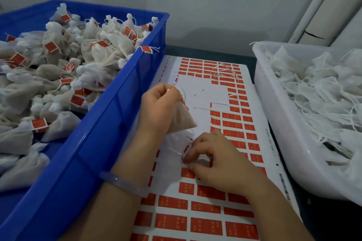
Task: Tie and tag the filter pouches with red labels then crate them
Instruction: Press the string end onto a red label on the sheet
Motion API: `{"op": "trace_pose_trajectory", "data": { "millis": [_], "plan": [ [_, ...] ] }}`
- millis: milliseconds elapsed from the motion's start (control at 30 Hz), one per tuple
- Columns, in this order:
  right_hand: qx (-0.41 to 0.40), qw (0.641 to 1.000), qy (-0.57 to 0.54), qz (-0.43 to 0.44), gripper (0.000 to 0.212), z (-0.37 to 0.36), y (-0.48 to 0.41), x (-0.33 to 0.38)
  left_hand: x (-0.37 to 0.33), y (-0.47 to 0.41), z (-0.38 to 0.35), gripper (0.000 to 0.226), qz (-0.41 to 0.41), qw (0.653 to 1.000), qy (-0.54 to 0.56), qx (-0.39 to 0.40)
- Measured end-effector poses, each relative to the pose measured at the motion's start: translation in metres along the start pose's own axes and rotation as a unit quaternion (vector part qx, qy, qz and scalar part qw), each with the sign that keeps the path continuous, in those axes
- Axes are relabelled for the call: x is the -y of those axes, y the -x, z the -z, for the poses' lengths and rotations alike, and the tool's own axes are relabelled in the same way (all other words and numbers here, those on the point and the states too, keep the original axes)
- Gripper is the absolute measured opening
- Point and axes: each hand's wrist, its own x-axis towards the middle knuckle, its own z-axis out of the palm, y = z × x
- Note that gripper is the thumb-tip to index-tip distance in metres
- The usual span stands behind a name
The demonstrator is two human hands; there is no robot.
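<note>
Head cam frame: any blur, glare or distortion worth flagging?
Head view: soft overall, print on the label sheet unreadable. The right hand is smeared at its fingers. Wide-angle bends the blue crate rim and the white tub wall. One small highlight on the tub, no harsh glare. Light is dim and flat, darkest at lower right.

Left hand (159,107) raised, back turned up, fingers curled round pouch (183,118), gripped near neck. Left forearm bare, angled in from lower left. Right hand (217,160) held low, palm down, fingers (195,148) bent, red label (186,149) pinched at fingertips. Right forearm extended from lower right.
</note>
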Motion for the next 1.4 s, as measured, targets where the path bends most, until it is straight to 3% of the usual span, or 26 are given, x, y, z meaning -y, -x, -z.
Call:
{"op": "trace_pose_trajectory", "data": {
  "millis": [133, 200, 267, 467, 833, 967, 1067, 1200, 1333, 1400],
  "plan": [
    [0.001, 1.000, -0.010, -0.001, 0.005, -0.004, -0.001, 0.001, 0.001, 0.000, -0.001, 0.026, -0.004, 1.000, -0.004, 0.001],
    [-0.005, 1.000, -0.014, 0.002, 0.014, -0.004, -0.002, 0.002, 0.002, 0.000, -0.001, 0.026, -0.011, 1.000, -0.014, 0.002],
    [-0.016, 0.999, -0.050, -0.006, 0.021, -0.002, -0.002, 0.000, 0.004, -0.002, -0.002, 0.025, -0.014, 1.000, -0.025, 0.004],
    [-0.052, 0.980, -0.193, -0.014, 0.016, 0.005, 0.000, -0.001, 0.005, -0.004, -0.002, 0.023, -0.002, 0.999, -0.034, 0.002],
    [-0.026, 0.974, -0.226, -0.022, 0.015, 0.009, 0.003, -0.004, 0.011, -0.009, -0.001, 0.018, 0.059, 0.996, -0.064, 0.001],
    [-0.060, 0.963, -0.260, -0.030, 0.013, 0.011, 0.002, -0.003, 0.009, -0.007, -0.003, 0.019, 0.053, 0.996, -0.071, -0.008],
    [-0.099, 0.959, -0.263, -0.031, 0.011, 0.011, 0.001, -0.003, 0.001, -0.004, 0.001, 0.013, 0.026, 0.998, 0.060, 0.010],
    [-0.164, 0.948, -0.268, -0.046, 0.013, 0.011, -0.001, -0.005, -0.008, -0.002, 0.010, 0.021, 0.007, 0.961, 0.268, 0.064],
    [-0.299, 0.921, -0.220, -0.115, 0.008, 0.013, -0.004, -0.010, -0.007, -0.004, 0.012, 0.018, -0.001, 0.961, 0.274, 0.040],
    [-0.324, 0.917, -0.185, -0.140, 0.009, 0.012, -0.004, -0.014, -0.005, -0.006, 0.012, 0.011, 0.002, 0.962, 0.272, 0.036]
  ]
}}
